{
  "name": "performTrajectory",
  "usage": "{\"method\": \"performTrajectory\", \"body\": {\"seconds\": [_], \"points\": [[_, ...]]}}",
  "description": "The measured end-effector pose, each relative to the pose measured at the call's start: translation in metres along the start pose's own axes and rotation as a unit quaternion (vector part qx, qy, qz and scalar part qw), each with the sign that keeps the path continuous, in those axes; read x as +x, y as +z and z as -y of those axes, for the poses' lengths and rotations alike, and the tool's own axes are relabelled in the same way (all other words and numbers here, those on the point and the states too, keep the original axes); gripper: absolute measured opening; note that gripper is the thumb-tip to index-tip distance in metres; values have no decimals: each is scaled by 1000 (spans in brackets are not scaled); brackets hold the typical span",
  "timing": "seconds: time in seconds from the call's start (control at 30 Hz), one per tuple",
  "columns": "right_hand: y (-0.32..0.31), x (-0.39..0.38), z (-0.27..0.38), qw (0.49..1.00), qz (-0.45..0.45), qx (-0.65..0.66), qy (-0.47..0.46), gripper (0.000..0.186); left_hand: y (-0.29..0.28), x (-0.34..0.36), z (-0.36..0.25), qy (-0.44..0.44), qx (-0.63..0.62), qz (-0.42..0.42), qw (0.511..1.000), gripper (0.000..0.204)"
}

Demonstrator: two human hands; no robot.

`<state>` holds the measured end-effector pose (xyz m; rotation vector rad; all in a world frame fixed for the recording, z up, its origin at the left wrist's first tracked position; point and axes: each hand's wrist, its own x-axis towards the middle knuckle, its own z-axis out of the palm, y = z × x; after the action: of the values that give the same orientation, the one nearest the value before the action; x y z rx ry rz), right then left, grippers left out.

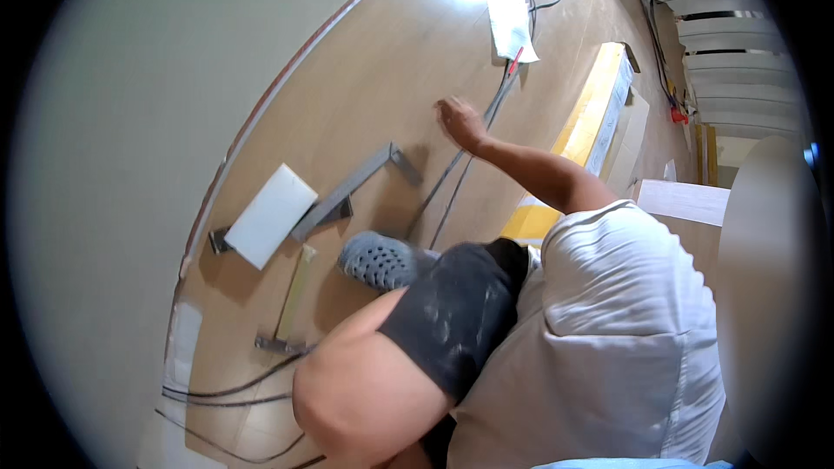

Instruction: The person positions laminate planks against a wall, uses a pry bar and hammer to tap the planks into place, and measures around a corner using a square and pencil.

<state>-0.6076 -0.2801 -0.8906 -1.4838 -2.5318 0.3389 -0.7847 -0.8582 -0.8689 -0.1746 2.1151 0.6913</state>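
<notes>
**Open hand above dark rods on a wooden floor**

On the right, flat on the wooden floor point(382, 78): a long yellow-and-white box point(595, 113), long side running from upper right to lower left, with a printed white face along its far edge. Further up, in the glare: a white paper sheet point(511, 26), and a red-tipped pen point(515, 61) just below it. Close to the wall, at the left: a white rectangular slab point(269, 213), plain and unlabelled, lying flat.

Beside the slab: a grey metal angle bar point(352, 187), and below it a pale wooden strip point(295, 291). At the lower left: loose black cables point(234, 386). In the foreground, blocking much of the floor: a crouching person in a white shirt and dark shorts, with a grey perforated clog point(378, 260) planted near the angle bar.

Stretched out from that person: a reaching hand point(460, 122), open, fingers spread, gripping nothing, just above the thin dark rods point(460, 174). Rods on the floor between angle bar and box, long axis from the paper sheet down-left toward the clog.

No sight of the wearer's own hands.
</notes>
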Motion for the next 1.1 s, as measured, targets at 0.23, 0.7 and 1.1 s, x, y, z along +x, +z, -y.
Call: {"method": "performTrajectory", "body": {"seconds": [0.23, 0.7, 1.1], "points": [[-15, 60, -232, 920, -89, -173, 340, 40, 58, 21, -45, 30, -14, -11, 999, 47], [-12, 74, -253, 796, -139, -56, 587, 27, 16, 67, -166, 140, -45, -113, 983, 38], [-1, -13, 54, 982, 72, 95, -148, 12, -160, 25, -172, 192, -109, -318, 922, 32]]}}
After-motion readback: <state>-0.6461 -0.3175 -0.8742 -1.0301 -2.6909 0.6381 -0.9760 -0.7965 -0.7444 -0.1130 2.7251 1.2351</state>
